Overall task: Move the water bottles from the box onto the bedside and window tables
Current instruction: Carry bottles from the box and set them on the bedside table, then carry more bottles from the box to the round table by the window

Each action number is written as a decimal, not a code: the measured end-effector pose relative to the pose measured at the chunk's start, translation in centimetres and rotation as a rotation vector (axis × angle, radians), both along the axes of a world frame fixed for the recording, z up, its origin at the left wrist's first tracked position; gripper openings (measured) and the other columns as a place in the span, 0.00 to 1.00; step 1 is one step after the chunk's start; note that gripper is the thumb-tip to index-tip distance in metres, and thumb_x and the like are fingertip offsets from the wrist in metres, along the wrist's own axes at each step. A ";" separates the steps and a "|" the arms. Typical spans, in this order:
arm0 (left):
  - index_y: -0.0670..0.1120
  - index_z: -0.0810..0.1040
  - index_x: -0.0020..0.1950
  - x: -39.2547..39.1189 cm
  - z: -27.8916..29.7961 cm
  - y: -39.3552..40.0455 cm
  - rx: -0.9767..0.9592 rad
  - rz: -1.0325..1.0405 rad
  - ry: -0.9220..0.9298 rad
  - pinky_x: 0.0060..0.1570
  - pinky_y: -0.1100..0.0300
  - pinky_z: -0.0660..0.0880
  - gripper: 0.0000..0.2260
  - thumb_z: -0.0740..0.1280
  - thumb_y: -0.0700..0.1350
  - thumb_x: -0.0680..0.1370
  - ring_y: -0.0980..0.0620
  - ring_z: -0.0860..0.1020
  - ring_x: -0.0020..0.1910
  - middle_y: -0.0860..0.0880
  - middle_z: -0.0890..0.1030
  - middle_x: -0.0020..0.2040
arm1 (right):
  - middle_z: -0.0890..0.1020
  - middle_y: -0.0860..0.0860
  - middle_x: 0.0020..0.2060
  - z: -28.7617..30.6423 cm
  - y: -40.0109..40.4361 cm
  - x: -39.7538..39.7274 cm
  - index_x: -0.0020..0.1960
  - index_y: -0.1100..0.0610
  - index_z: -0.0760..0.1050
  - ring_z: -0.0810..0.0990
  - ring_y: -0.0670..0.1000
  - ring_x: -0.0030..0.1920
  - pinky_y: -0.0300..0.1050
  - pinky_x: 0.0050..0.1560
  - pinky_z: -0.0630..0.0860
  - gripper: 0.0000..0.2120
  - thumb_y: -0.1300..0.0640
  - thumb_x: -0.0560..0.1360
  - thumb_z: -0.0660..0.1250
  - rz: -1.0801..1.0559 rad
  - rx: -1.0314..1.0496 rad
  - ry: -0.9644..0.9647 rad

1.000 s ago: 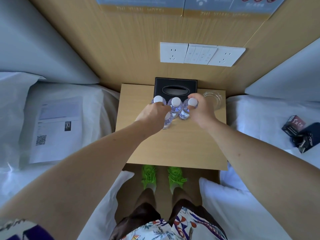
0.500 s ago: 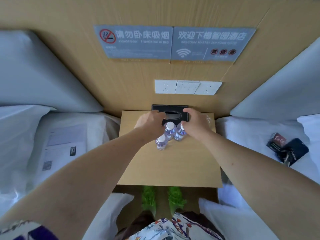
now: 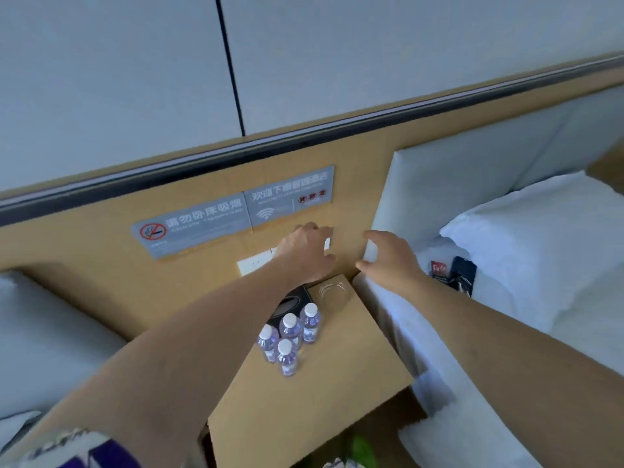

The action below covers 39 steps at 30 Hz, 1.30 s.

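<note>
Four water bottles (image 3: pixel 290 336) are standing clustered on the bedside table (image 3: pixel 337 393), so both the left hand (image 3: pixel 309 253) and right hand (image 3: pixel 388 261) are hovering open and empty above, beyond them.

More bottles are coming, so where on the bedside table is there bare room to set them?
The near half of the bedside table, between the water bottles and its front edge, is bare. The strip right of the bottles toward the bed is free too. The back is crowded: black tissue box and glass dish.
</note>
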<state>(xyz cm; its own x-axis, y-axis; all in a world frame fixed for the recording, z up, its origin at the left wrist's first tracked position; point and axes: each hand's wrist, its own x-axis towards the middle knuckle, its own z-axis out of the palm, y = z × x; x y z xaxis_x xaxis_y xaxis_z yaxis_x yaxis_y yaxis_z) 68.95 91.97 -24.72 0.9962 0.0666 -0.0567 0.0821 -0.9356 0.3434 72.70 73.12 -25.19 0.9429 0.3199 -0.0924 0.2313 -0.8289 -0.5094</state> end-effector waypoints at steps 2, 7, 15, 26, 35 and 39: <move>0.52 0.73 0.71 0.8 1.2 -3.0 0.004 -0.110 -0.026 0.57 0.49 0.76 0.23 0.68 0.54 0.77 0.44 0.74 0.64 0.48 0.77 0.63 | 0.75 0.54 0.71 1.2 -3.6 -1.3 0.74 0.52 0.71 0.73 0.59 0.69 0.57 0.68 0.72 0.29 0.53 0.74 0.72 -0.077 -0.026 -0.002; 0.48 0.72 0.72 2.0 4.2 -13.7 0.048 -0.403 -0.070 0.65 0.44 0.73 0.25 0.67 0.56 0.78 0.41 0.72 0.67 0.44 0.76 0.66 | 0.79 0.53 0.64 4.2 -14.1 -6.3 0.70 0.53 0.74 0.77 0.59 0.64 0.55 0.61 0.77 0.28 0.48 0.72 0.74 -0.351 -0.110 -0.085; 0.50 0.68 0.77 -4.9 8.7 -37.3 0.044 -0.897 -0.201 0.66 0.48 0.70 0.29 0.67 0.59 0.79 0.44 0.69 0.71 0.47 0.71 0.73 | 0.65 0.51 0.78 7.7 -33.3 -20.7 0.80 0.47 0.59 0.62 0.57 0.77 0.55 0.71 0.66 0.40 0.41 0.74 0.73 -0.828 -0.223 -0.099; 0.50 0.65 0.78 -28.6 10.2 -67.1 0.017 -1.428 -0.277 0.69 0.46 0.69 0.30 0.65 0.61 0.79 0.43 0.67 0.73 0.46 0.68 0.76 | 0.67 0.51 0.77 9.9 -55.5 -50.6 0.80 0.47 0.58 0.66 0.58 0.74 0.57 0.70 0.69 0.41 0.40 0.73 0.73 -1.367 -0.307 -0.077; 0.48 0.66 0.77 -49.9 9.7 -84.1 -0.072 -1.780 -0.213 0.66 0.45 0.71 0.31 0.67 0.61 0.79 0.43 0.68 0.71 0.45 0.70 0.74 | 0.66 0.51 0.77 9.7 -65.5 -72.5 0.81 0.47 0.57 0.65 0.58 0.75 0.56 0.71 0.69 0.42 0.41 0.74 0.73 -1.739 -0.298 -0.007; 0.48 0.66 0.76 -58.3 9.4 -89.8 -0.066 -1.963 -0.229 0.65 0.47 0.71 0.29 0.66 0.61 0.79 0.43 0.68 0.70 0.46 0.70 0.73 | 0.68 0.49 0.75 9.0 -68.1 -80.5 0.80 0.47 0.57 0.66 0.58 0.72 0.54 0.68 0.69 0.42 0.42 0.73 0.74 -1.924 -0.265 0.010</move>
<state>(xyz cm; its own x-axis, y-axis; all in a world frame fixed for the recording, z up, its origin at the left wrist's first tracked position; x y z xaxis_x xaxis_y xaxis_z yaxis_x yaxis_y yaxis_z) 10.65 2.21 -15.35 -0.3283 -0.9387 0.1055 -0.9109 0.3442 0.2276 -7.78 5.03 -16.22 -0.0411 -0.9985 0.0365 -0.9386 0.0260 -0.3440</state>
